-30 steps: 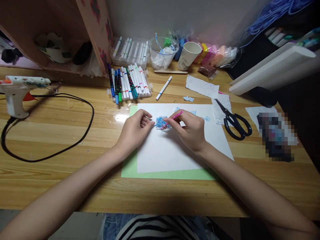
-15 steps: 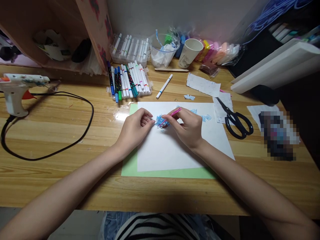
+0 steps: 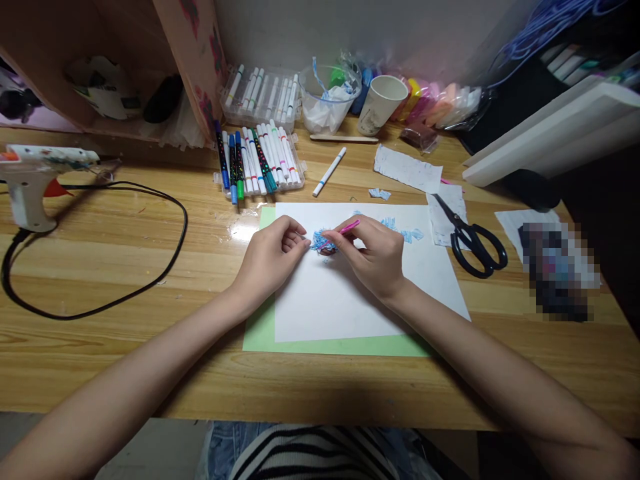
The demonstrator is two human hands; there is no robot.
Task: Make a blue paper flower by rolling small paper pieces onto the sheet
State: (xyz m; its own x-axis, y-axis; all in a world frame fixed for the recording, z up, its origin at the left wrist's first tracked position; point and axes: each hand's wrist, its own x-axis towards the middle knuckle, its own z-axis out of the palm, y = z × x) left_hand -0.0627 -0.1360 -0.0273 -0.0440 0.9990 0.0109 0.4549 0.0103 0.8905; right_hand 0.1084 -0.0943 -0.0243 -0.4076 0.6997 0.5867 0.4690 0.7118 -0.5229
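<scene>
My right hand (image 3: 375, 257) pinches a thin pink stick-like tool (image 3: 350, 227), its lower end at a small clump of crinkled blue pieces (image 3: 323, 240). A dark brown patch shows at the clump's lower edge. At its left side rests my left hand (image 3: 280, 250), fingers loosely curled and the thumb tip apart from the index finger, close against the clump's edge. Whether the thumb touches it is hard to tell. Under both hands lies a white sheet (image 3: 330, 307) on a green sheet (image 3: 260, 340). More blue shapes (image 3: 413, 235) lie on the white sheet, partly behind my right hand.
Black-handled scissors (image 3: 477, 247) lie to the right on torn paper (image 3: 440, 230). Farther back are markers (image 3: 270, 160), a loose marker (image 3: 329, 172), a clear plastic cup (image 3: 327, 107), a paper cup (image 3: 383, 103) and a wooden stick (image 3: 344, 139). A glue gun (image 3: 35, 180) with its cord is left.
The pink tool in my right hand has tilted or shifted very slightly. My left hand keeps its place beside the blue clump, and the other things have stayed put.
</scene>
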